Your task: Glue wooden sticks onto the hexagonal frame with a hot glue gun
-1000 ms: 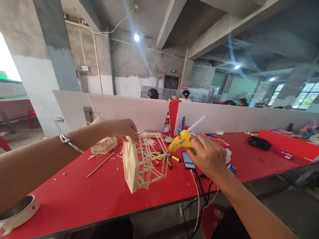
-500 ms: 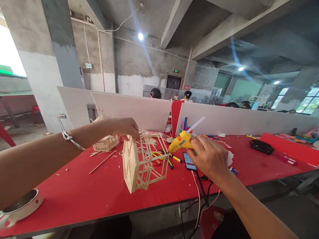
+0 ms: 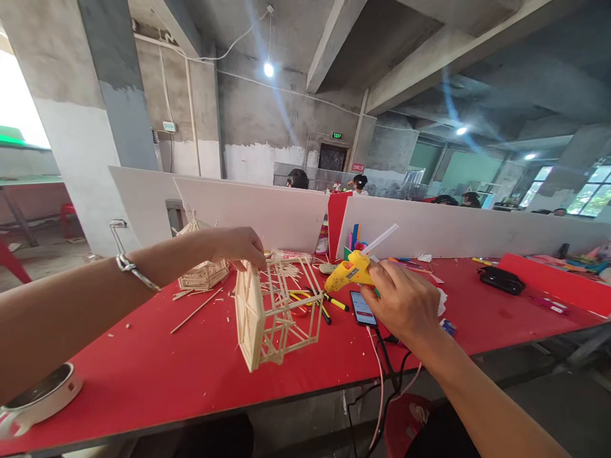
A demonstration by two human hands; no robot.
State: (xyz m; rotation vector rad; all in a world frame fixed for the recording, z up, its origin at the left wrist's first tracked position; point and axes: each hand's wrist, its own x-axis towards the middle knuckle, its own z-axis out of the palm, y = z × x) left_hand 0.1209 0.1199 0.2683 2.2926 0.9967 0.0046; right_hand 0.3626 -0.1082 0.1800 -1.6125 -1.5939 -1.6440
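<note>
On the red table (image 3: 157, 375) before me stands a pale wooden stick frame (image 3: 260, 318), an open lattice tipped up on end, its solid panel facing left; my left hand (image 3: 238, 245) pinches its top edge from above; my right hand (image 3: 405, 302), just right of the frame, is clenched round a yellow glue gun (image 3: 351, 272); the nozzle points at the frame's right side, touching or not I cannot tell.
</note>
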